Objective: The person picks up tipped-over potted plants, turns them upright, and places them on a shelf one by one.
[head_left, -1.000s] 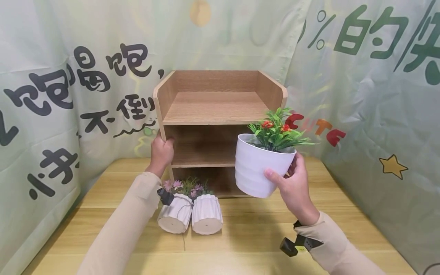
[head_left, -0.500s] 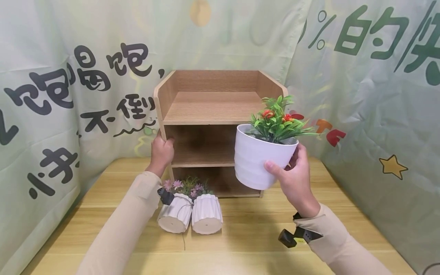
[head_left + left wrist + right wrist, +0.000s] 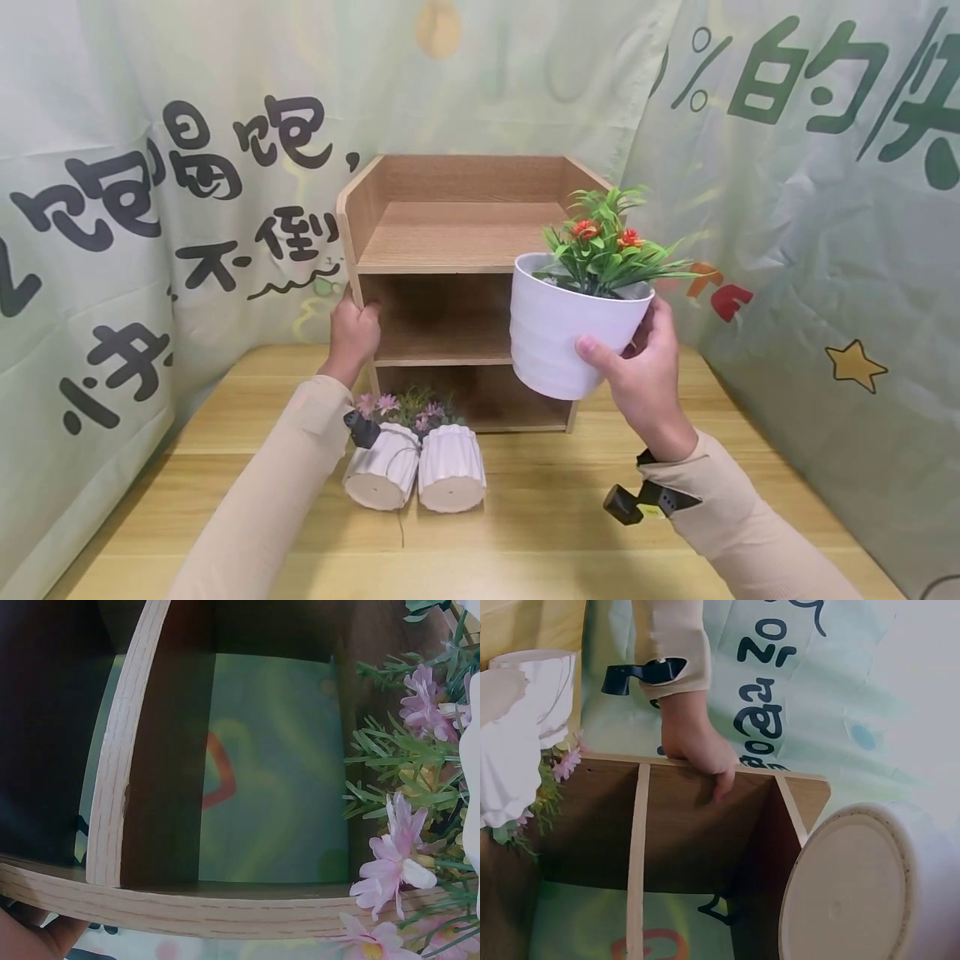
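The right hand (image 3: 637, 367) grips the white pot (image 3: 562, 333) with red flowers and has lifted it higher over the last second, so its rim is now about level with the shelf unit's (image 3: 457, 242) top tray, in front of the right side. The left hand (image 3: 352, 329) still clasps the unit's left edge, steadying it. Two small pots (image 3: 416, 467) lie tipped on the table (image 3: 525, 517).
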The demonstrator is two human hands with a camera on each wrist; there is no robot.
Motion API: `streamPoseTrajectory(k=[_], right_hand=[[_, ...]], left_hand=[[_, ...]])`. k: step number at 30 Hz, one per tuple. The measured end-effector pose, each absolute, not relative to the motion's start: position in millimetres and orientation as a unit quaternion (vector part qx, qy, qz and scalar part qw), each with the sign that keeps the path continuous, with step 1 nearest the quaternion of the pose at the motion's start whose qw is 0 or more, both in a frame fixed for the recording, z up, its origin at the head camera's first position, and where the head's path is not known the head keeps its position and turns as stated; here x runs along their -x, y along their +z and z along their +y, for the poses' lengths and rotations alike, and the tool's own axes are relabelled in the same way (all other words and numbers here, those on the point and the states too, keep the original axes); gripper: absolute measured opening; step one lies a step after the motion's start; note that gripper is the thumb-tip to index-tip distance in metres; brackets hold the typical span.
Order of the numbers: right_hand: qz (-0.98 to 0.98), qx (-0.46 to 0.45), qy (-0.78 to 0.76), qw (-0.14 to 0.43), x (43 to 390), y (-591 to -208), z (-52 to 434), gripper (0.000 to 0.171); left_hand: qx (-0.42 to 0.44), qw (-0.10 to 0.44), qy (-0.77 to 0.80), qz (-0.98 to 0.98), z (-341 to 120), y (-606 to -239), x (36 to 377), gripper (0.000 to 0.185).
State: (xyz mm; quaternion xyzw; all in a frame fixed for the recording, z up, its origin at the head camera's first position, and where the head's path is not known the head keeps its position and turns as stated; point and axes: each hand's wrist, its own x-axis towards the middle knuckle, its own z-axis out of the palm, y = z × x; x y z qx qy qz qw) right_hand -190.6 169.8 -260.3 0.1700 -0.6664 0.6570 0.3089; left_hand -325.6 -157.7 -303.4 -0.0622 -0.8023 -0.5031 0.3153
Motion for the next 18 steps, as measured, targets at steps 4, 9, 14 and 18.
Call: streamPoseTrajectory(k=[4, 9, 14, 18], right_hand=[[-0.654, -0.183, 0.662, 0.317, 192, -256, 168, 0.075], [-0.64, -0.195, 0.669, 0.324, 193, -248, 166, 0.075], [-0.63, -0.204, 0.671, 0.334, 195, -241, 164, 0.074], [-0.624, -0.214, 0.667, 0.348, 197, -236, 164, 0.071]], left_hand=[[0.061, 0.314, -0.502, -0.804, -158, -303, 325, 0.041], [0.06, 0.314, -0.504, -0.802, -158, -303, 324, 0.041], [0.058, 0.314, -0.511, -0.798, -158, -305, 325, 0.039], [0.06, 0.316, -0.512, -0.797, -158, -305, 326, 0.039]])
